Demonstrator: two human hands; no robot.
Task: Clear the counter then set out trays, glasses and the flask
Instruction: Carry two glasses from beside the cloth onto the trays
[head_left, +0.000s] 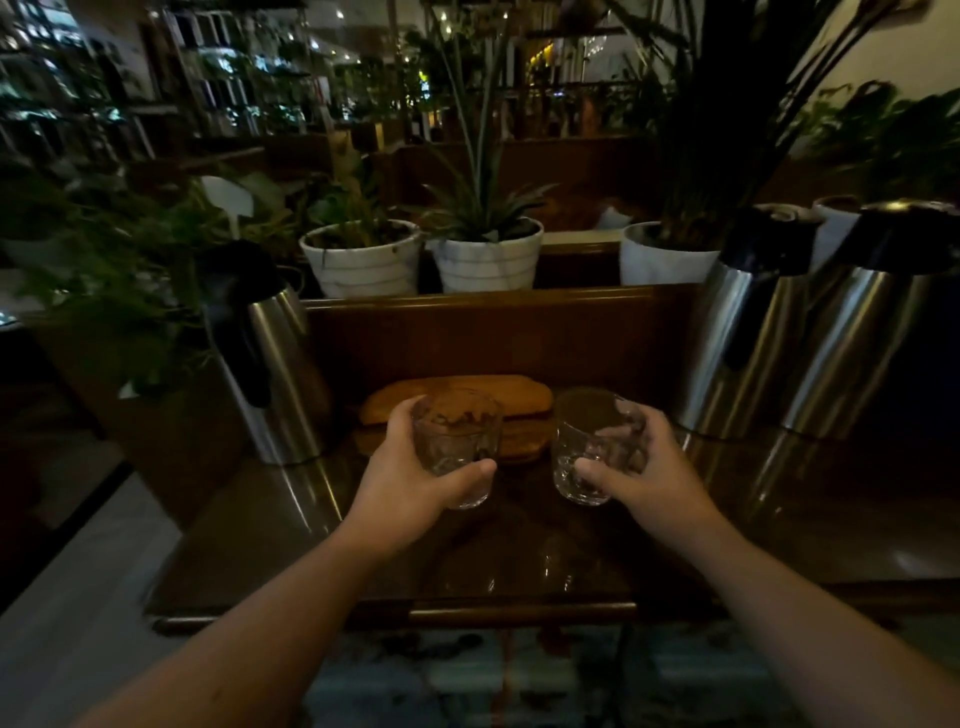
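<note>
Two glasses are held up above the dark worktop (363, 561), one in each hand. The left glass (457, 449) is clear and short, with bumpy cut patterns on its side. It stands nearly upright, its open mouth up and tipped a little away from the person. The left hand (410, 467) wraps around its left side, with the thumb across the front near the bottom. The right glass (592, 452) is the same kind, clear and patterned, and it also stands almost upright with its mouth up. The right hand (644, 462) grips it from the right, thumb low in front and fingers curled behind, showing through the glass. The two glasses are side by side and apart, not touching.

Just behind the glasses lie flat wooden trays (457, 402), light brown with rounded ends, stacked with their long sides running left to right. The worktop is smooth, shiny brown wood, and it mirrors the things on it.

A tall shiny metal flask (275, 364) with a black handle and top stands to the left. Two more metal flasks (810, 332) stand close together on the right. Behind the worktop's raised back edge sit white round plant pots (363, 260) with green leaves.
</note>
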